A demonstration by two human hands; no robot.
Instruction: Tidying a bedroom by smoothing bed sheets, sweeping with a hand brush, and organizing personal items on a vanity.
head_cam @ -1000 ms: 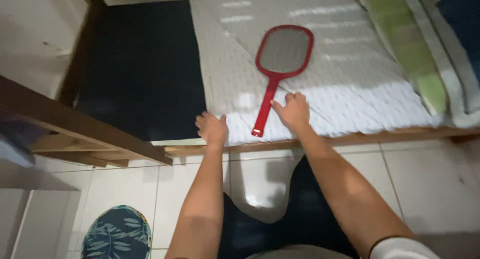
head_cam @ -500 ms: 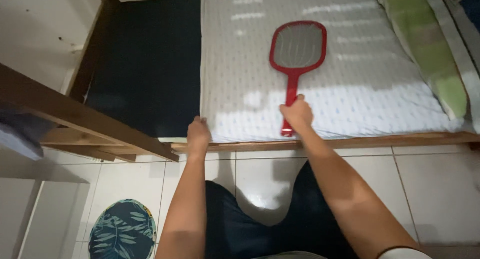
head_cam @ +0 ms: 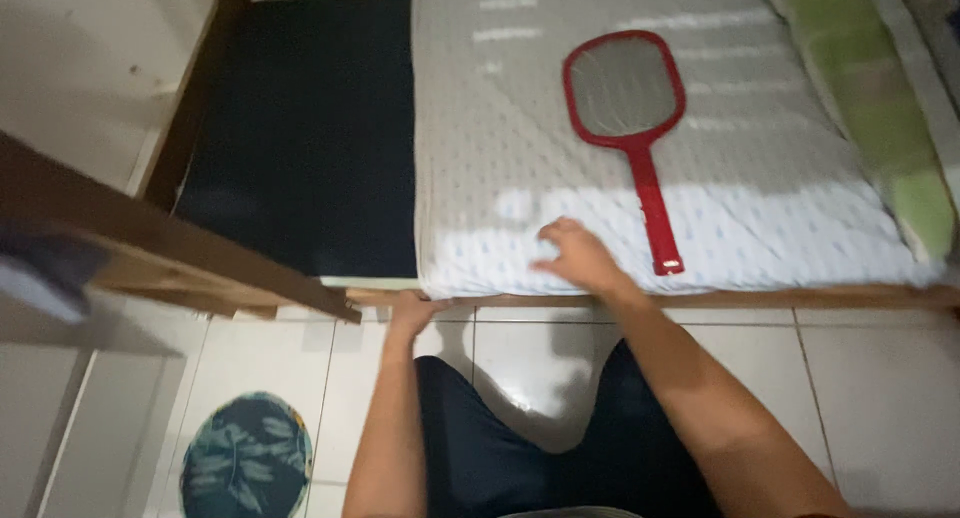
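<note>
Red racket (head_cam: 632, 118) on white sheet (head_cam: 500, 128), right hand (head_cam: 578, 258) beside

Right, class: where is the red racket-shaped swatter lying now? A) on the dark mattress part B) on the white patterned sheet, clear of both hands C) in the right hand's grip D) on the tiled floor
B: the red swatter lies flat on the white sheet, with the right hand resting beside its handle, not touching it.
</note>
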